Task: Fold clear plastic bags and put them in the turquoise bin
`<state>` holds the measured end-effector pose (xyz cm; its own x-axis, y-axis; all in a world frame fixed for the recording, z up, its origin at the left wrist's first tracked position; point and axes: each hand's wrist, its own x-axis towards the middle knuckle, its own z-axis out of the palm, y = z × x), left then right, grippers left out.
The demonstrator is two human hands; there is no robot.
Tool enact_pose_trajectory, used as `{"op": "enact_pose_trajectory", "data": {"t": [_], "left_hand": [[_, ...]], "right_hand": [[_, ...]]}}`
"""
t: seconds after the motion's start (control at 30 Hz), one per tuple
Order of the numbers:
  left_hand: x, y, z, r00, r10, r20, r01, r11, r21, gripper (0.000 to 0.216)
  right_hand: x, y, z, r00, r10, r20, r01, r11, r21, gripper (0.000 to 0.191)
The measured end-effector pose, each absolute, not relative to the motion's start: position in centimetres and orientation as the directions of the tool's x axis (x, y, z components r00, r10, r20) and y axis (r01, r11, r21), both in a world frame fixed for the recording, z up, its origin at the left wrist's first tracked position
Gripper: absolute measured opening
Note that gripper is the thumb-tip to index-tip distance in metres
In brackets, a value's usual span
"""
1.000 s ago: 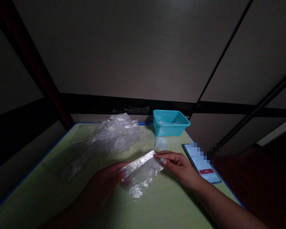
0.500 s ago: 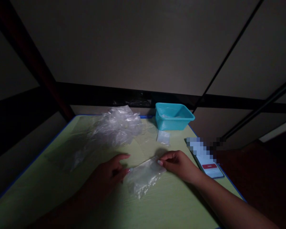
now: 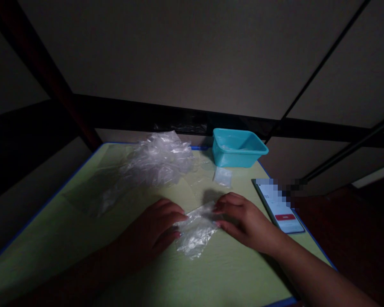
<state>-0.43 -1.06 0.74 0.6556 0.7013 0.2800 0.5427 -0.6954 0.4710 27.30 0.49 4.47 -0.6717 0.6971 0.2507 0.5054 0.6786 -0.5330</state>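
While flat on the counter [image 3: 83, 256], small clear plastic bag [image 3: 196, 230] pinned between both hands. Left hand [image 3: 153, 232]: palm down, fingers [image 3: 174, 215] extended and spread, tips resting on left edge of bag; no closed grip. Right hand [image 3: 243, 217]: palm down, fingers [image 3: 222, 209] slightly curled, tips pressing upper right corner of bag; whether thumb pinches the film cannot be told. Bag crumpled, lying diagonally, lower end extending toward the near edge below the fingertips of both hands.

Beyond left fingers, well apart: heap of clear plastic bags [image 3: 156, 160], loose film trailing toward the left. Beyond right fingers, near: small folded plastic packet [image 3: 223, 176]. Farther beyond, at far counter edge: turquoise plastic tub [image 3: 238, 147], upright, contents not discernible. Just right of right hand, apart from it: smartphone [image 3: 280, 209], screen lit, face up, parallel to right counter edge. Lighting dim; fine detail of film not resolvable.
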Motion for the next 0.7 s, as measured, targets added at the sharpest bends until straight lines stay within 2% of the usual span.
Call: {"op": "enact_pose_trajectory", "data": {"t": [0.13,0.23,0.33,0.57,0.7], "left_hand": [[-0.6,-1.2,0.2,0.749,0.627,0.214,0.531,-0.762,0.37,0.052],[-0.7,-1.0,-0.1,0.755,0.641,0.141,0.586,-0.755,0.294,0.048],[-0.8,-0.5,-0.4,0.725,0.675,0.135,0.633,-0.731,0.255,0.043],[-0.9,-0.1,-0.6,0.723,0.68,0.123,0.635,-0.724,0.271,0.039],[-0.8,-0.2,-0.5,0.717,0.683,0.135,0.627,-0.718,0.304,0.04]], "right_hand": [[27.2,-0.1,5.2,-0.832,0.494,0.252,0.342,0.815,-0.468,0.024],[27.1,-0.4,5.4,-0.888,0.422,0.185,0.299,0.834,-0.464,0.022],[27.0,-0.7,5.5,-0.92,0.366,0.142,0.262,0.841,-0.474,0.025],[26.7,-1.0,5.3,-0.934,0.358,0.02,0.317,0.849,-0.423,0.034],[26.6,-1.0,4.7,-0.924,0.381,0.033,0.33,0.838,-0.434,0.032]]}}
